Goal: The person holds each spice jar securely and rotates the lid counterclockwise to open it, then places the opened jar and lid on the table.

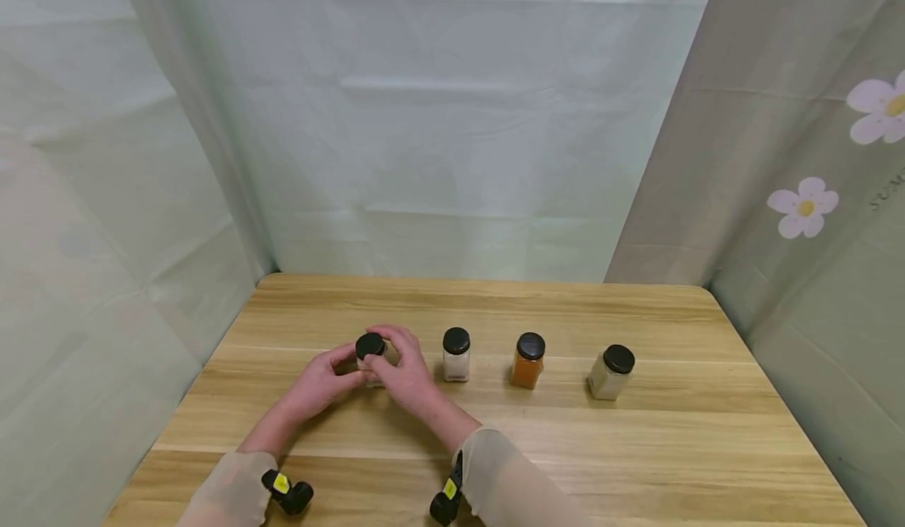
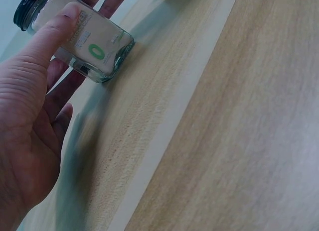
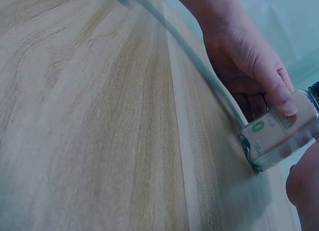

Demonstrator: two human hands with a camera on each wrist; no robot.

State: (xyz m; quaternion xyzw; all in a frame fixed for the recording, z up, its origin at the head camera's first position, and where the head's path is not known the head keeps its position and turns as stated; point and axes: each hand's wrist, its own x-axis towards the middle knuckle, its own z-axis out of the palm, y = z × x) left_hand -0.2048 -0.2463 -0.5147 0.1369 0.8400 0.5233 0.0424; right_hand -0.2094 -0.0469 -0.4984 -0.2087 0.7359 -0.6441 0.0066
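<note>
A square glass spice jar with a black lid is between both hands at the left of the row. It holds a pale content, and a label with a green ring faces the person. My left hand grips the jar's body, thumb flat across the label and fingers behind it in the left wrist view. From the right, my right hand holds the jar near its lid, thumb in front and fingers reaching behind. Only part of this hand shows at the right wrist view's edge. The jar's base is close over the tabletop.
Three more black-lidded jars stand to the right: a white-filled jar, an orange-filled jar and a cream-filled jar. They share a wooden table. Pale curtains surround its back and sides.
</note>
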